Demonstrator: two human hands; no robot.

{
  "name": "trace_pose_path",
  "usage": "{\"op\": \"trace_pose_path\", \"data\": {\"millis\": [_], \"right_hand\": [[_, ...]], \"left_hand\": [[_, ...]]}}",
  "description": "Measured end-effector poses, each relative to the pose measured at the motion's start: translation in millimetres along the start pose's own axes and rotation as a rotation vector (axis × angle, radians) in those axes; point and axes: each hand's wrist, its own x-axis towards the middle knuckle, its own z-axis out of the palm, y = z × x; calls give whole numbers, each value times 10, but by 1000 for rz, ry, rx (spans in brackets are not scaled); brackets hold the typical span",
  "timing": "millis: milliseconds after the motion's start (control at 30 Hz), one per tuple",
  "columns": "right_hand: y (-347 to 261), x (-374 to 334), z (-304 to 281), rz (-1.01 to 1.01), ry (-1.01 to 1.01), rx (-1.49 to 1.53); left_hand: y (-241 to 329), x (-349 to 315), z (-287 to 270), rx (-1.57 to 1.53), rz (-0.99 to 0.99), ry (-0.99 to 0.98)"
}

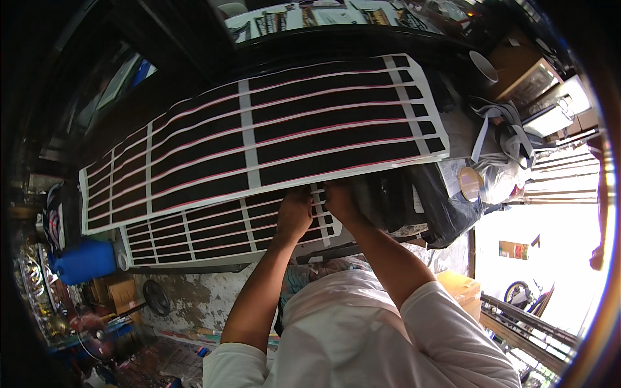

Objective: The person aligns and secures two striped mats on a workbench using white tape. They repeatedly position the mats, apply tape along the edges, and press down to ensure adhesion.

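Observation:
A long black sheet [194, 152] with white, red-edged stripes and pale cross bands lies across the middle, its near edge jutting out. Below that edge shows a second striped black sheet [220, 226], partly covered by the upper one. My left hand [296, 215] rests at the lower sheet's right part, its fingers curled in the shade. Close on its right, my right hand [340, 202] is beside the end band, also with bent fingers. The upper sheet's edge and shadow hide both sets of fingertips, and what they pinch cannot be made out.
Black plastic wrapping [443, 210] and a tape roll [470, 183] sit to the right, near pale straps [504, 129]. A blue jerrycan [84, 262] stands at left. Lower left is a fan [97, 335]; a cardboard box [460, 291] is at lower right.

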Motion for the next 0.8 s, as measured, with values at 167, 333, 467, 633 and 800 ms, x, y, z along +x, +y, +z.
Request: {"op": "trace_pose_path", "data": {"millis": [167, 333, 467, 633, 800], "right_hand": [[93, 7, 76, -58, 31, -20], [4, 50, -11, -45, 20, 45], [10, 75, -43, 40, -57, 184], [-27, 107, -17, -25, 105, 225], [6, 83, -1, -34, 89, 123]], "left_hand": [[-55, 229, 27, 58, -97, -108], [-95, 464, 121, 140, 12, -31], [-7, 614, 90, 136, 158, 40], [-104, 611, 123, 161, 227, -16], [-82, 649, 13, 168, 85, -174]]}}
